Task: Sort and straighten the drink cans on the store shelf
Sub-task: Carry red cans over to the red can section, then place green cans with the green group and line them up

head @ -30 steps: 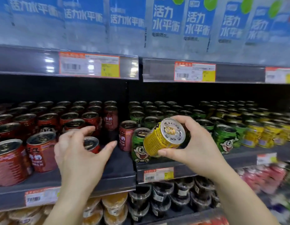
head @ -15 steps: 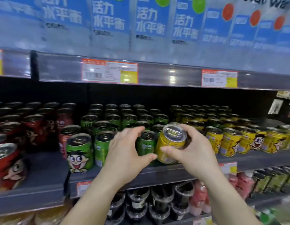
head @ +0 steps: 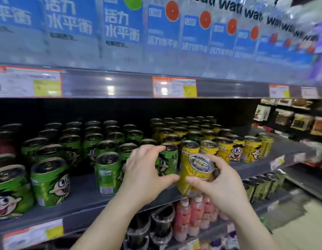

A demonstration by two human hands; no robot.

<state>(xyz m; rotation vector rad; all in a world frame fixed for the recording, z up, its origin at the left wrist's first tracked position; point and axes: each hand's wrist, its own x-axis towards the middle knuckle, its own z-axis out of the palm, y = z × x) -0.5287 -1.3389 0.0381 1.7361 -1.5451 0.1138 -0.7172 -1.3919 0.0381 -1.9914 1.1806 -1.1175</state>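
My right hand (head: 220, 183) grips a yellow drink can (head: 195, 173), tilted with its silver top facing me, just in front of the shelf edge. My left hand (head: 145, 175) is beside it with fingers spread, curved around a green cartoon can (head: 166, 162) at the shelf front; its thumb tip touches the yellow can. Whether the fingers press the green can is unclear. Green cans (head: 108, 173) fill the shelf's left and middle, yellow cans (head: 227, 149) its right. A few dark red cans (head: 5, 141) show at the far left.
The dark shelf board (head: 88, 197) carries price tags (head: 33, 235) on its front lip. An upper shelf rail (head: 120, 85) with blue bottle packs hangs above. Below stand pink bottles (head: 191, 213) and dark cups (head: 156, 224). A bare strip of shelf lies right of the yellow cans.
The view has swung right, from the red cans to the green and yellow ones. My right hand carried the yellow can along; my left hand left the red cans and came beside it.
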